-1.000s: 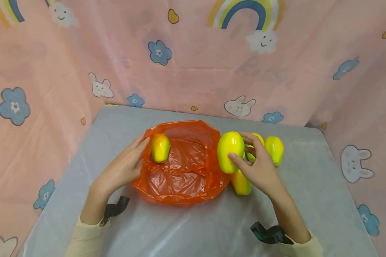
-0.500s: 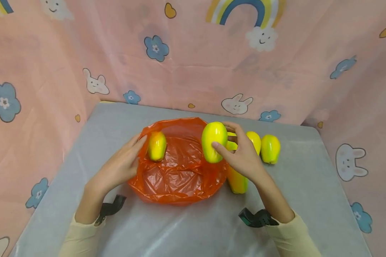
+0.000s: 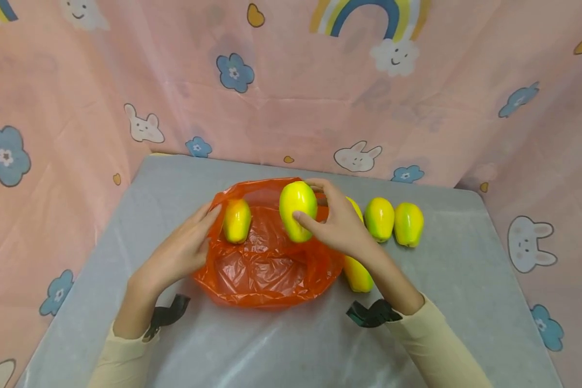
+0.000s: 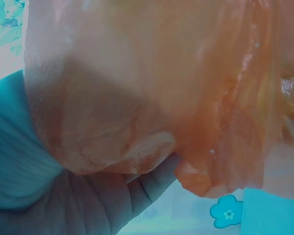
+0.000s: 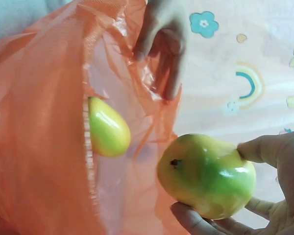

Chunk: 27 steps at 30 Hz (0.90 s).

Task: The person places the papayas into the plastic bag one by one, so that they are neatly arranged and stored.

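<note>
A red plastic bag [image 3: 267,291] stands with its mouth wide on the grey table. My left hand [image 3: 181,242] holds its left rim; in the left wrist view the film of the bag [image 4: 215,107] drapes over the palm and hides most fingers. One yellow-green papaya [image 3: 237,221] lies inside, near that hand. Over the bag's right half, my right hand [image 3: 337,221] grips another papaya [image 3: 297,207]. The right wrist view shows the held papaya [image 5: 206,176] between thumb and fingers, its dark stem spot facing the bag mouth.
Two papayas, one left [image 3: 379,219] and one right [image 3: 409,224], stand on the table right of the bag. Another papaya [image 3: 358,275] lies against the bag's right side, and one more is partly behind my right hand. A pink printed curtain [image 3: 281,108] encloses the table [image 3: 441,302].
My right hand has carried the papaya leftward, from beside the bag to above its opening. The left hand stays at the rim. The view has shifted slightly.
</note>
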### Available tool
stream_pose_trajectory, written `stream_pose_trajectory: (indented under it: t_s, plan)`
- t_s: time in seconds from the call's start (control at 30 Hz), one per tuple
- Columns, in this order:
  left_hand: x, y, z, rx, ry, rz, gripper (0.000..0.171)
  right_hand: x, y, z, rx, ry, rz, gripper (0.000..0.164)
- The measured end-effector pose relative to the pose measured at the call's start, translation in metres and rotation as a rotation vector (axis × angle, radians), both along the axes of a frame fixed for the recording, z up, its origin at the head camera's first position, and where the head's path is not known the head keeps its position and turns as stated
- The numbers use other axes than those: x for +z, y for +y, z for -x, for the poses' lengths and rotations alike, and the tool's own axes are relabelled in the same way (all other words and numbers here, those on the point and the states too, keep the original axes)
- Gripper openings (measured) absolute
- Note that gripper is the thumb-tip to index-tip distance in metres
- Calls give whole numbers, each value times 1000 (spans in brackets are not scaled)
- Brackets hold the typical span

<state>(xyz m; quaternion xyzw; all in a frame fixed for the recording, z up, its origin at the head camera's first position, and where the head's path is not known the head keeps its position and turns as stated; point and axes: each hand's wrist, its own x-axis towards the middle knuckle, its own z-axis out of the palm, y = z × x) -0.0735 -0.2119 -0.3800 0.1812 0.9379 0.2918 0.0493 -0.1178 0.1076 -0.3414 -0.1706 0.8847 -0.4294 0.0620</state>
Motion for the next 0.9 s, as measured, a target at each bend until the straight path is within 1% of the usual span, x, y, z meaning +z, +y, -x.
stream_pose_trajectory:
  t_s: [0.1,0.33,0.6,0.67,0.9]
  plan:
    - [0,0,-1,0,-3,0,77,1,-5,2,23,2,-10,69]
    - [-1,0,-2,-5,-8,3,75,-3,-17,5,57,-6,-52,67]
    - [-1,2,-2,2,-18,-6,77,4,-29,12,100,13,-79,67]
    - [-1,2,-2,0,-17,-10,78,3,-31,14,106,14,-101,67]
    - [-1,2,-2,-2,-9,-25,78,1,-46,21,149,-13,-158,71]
